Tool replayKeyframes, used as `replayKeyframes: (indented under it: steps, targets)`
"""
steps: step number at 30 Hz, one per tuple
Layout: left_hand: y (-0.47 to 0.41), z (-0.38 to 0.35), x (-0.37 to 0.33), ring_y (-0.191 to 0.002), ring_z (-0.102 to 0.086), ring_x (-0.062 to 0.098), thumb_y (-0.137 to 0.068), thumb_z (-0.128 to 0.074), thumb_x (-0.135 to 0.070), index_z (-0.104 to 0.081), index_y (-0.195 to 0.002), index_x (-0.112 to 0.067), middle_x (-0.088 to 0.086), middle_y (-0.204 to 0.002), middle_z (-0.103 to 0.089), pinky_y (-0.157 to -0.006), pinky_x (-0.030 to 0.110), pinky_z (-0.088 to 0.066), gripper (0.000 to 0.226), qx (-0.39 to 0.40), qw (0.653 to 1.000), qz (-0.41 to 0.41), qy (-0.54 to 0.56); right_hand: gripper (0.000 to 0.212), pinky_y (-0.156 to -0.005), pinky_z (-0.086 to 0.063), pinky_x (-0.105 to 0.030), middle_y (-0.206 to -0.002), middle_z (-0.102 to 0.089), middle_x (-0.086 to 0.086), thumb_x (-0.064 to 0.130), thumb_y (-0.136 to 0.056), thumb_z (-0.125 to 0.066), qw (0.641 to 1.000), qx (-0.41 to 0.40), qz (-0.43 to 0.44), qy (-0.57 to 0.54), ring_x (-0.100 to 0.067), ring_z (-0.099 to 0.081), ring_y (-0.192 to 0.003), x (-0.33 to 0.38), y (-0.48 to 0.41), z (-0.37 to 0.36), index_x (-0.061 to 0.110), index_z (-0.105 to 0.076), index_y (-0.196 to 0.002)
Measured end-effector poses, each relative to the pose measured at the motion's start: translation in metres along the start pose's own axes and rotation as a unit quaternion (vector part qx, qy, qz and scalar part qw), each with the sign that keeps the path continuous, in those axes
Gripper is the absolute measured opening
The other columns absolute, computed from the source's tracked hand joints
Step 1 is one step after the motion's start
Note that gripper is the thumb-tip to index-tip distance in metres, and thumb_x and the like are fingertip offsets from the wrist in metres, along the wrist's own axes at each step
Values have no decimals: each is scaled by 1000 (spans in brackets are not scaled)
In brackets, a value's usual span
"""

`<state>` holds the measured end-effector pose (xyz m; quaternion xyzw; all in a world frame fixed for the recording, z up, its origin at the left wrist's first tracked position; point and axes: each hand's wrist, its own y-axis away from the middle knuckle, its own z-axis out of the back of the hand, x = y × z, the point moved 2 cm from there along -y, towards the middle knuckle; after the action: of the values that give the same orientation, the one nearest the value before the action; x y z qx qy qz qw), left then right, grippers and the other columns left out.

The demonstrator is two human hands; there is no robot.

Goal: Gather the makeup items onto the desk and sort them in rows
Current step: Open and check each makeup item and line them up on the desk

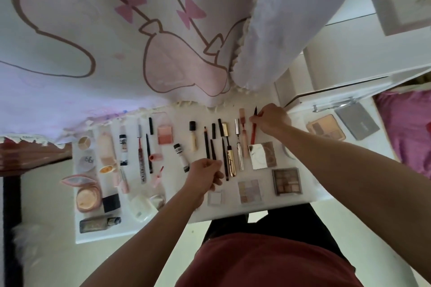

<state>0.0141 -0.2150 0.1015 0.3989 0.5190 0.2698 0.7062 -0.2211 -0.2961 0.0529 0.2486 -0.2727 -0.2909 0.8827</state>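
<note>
My right hand (270, 119) pinches the upper part of a red liner pen (253, 134) at the far right end of the back row. The pen lies on the counter (179, 128) just beside a peach tube (244, 137). My left hand (205, 175) is clenched on the near end of a short black pencil (212, 148) in the middle of the row.

The main risk I see is rolling. These pencils are round and packed close, so a nudge from my left knuckles could knock the thin black liner (225, 158) or the gold mascara (229, 158) out of line. My right forearm hangs over the mirrored compact (262, 155), and dragging it back low could sweep that compact into the brown eyeshadow palette (286, 181).

A printed curtain (116, 42) hangs over the counter's back edge and crowds the far ends of the row. A peach palette (325, 127) and a grey case (356, 123) lie on a separate white surface to the right, probably still to be gathered.
</note>
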Motion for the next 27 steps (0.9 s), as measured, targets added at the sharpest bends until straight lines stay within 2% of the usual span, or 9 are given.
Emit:
replayKeyframes:
  steps: [4,7,10,14,19,23,27]
  targets:
    - [2,-1,0,-51,-55,14,-96,-57,-21,-62,-90,-7,9,-71,-65,-44,23,-39,16,2,1000,1,3,29,-69,-44,-29,-80,-62,-1,48,-86,-67,1000,9,7,-1,-22,-57,-77,-5,6,-2,19,-63,-82]
    - [2,-5,-4,-52,-55,15,-96,-58,-20,-62,-91,-6,9,-70,-65,-45,23,-38,15,6,1000,-3,9,34,-67,-41,-31,-72,-58,-4,35,-95,-49,999,-5,6,-54,-29,-57,-77,-7,8,3,14,-55,-68]
    - [3,-8,-9,-52,-55,16,-96,-58,-18,-62,-90,-6,9,-70,-65,-46,24,-38,14,8,1000,-6,10,26,-71,-39,-31,-83,-58,-9,19,-96,-40,998,-26,10,-47,-31,-58,-86,-9,6,9,6,-57,-81]
    - [4,-10,-9,-53,-55,15,-95,-58,-17,-63,-89,-6,9,-69,-65,-46,24,-38,14,12,1000,-8,7,24,-74,-46,-32,-104,-68,-12,12,-92,-49,997,-56,27,35,-35,-63,-101,-15,4,11,10,-66,-109]
    - [4,-3,0,-53,-55,15,-94,-60,-19,-63,-89,-7,9,-70,-66,-45,24,-39,13,2,1000,-3,0,16,-69,-45,-30,-102,-68,-9,15,-89,-62,994,-68,61,58,-31,-63,-97,-8,-1,2,11,-66,-103]
    - [6,5,5,-54,-54,16,-93,-62,-17,-64,-91,-5,9,-70,-65,-45,24,-39,13,-6,1000,-4,2,15,-76,-53,-36,-100,-68,-10,16,-85,-69,995,-66,65,26,-31,-63,-96,-9,-1,-1,9,-66,-98]
    - [6,9,6,-55,-55,18,-93,-62,-17,-65,-93,-4,9,-70,-65,-47,25,-39,14,-6,1000,-7,2,20,-81,-49,-34,-105,-68,-10,19,-86,-70,996,-53,66,9,-32,-62,-100,-17,2,1,10,-65,-103]
